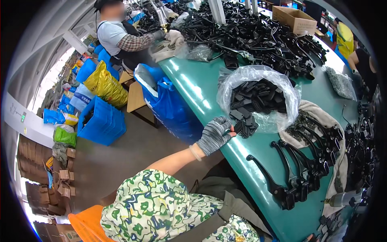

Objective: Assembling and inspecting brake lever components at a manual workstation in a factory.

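My left hand [216, 135], in a grey knitted fingerless glove, is at the table's near edge. Its thumb and fingertips are closed at a small flat black piece [238, 126] beside a loose cluster of similar pieces. These lie in front of an open clear plastic bag [262, 121] full of black oblong pieces [256, 97]. To the right, several black brake-lever-like parts [296, 169] lie in a row on the green table. Only a sliver of my right hand [310, 238] shows at the lower edge; its fingers are mostly hidden.
A large heap of black levers [250, 36] covers the table's far side, with a cardboard box [294, 20] behind. A beige cloth [310, 109] holds small dark parts. Blue sacks [169, 101] and a blue bin [100, 121] stand left. A co-worker [121, 36] works at the far left.
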The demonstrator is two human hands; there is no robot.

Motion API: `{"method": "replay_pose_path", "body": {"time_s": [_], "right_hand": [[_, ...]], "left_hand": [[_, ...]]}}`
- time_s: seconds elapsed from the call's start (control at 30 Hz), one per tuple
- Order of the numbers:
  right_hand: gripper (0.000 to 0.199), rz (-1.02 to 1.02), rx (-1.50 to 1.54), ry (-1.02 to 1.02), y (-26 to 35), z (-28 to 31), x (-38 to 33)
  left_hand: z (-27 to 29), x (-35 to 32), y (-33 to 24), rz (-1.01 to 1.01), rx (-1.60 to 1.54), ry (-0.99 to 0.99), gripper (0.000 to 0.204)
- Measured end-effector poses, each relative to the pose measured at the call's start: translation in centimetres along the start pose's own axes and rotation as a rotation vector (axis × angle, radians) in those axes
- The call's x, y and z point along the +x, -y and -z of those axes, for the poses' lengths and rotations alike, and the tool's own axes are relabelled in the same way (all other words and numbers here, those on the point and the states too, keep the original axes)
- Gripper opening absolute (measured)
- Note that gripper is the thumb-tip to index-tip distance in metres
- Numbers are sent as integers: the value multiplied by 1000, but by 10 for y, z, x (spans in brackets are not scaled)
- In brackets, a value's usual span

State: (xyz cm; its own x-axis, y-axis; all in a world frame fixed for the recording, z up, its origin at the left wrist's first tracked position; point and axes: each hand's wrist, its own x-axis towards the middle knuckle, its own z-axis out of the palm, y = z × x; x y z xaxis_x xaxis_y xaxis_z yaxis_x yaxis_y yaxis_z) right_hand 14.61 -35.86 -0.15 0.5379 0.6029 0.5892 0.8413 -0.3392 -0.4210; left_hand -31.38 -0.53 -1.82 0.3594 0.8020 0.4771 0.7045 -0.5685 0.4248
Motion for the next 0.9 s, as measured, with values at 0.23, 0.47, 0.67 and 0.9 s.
{"method": "replay_pose_path", "body": {"time_s": [0.23, 0.47, 0.67, 0.9], "right_hand": [[50, 79, -237, -97, -66, -15, -13], [47, 158, -586, -166, -57, -3, -19], [40, 12, -578, 53, -24, -3, -8], [43, -33, -308, -82, -13, -1, -22]], "left_hand": [[16, -12, -17, 184, -57, -14, 29], [5, -9, -10, 48, -163, 5, 28], [2, -11, -1, 18, -70, -131, 24], [11, -4, -14, 105, -98, -77, 18]]}}
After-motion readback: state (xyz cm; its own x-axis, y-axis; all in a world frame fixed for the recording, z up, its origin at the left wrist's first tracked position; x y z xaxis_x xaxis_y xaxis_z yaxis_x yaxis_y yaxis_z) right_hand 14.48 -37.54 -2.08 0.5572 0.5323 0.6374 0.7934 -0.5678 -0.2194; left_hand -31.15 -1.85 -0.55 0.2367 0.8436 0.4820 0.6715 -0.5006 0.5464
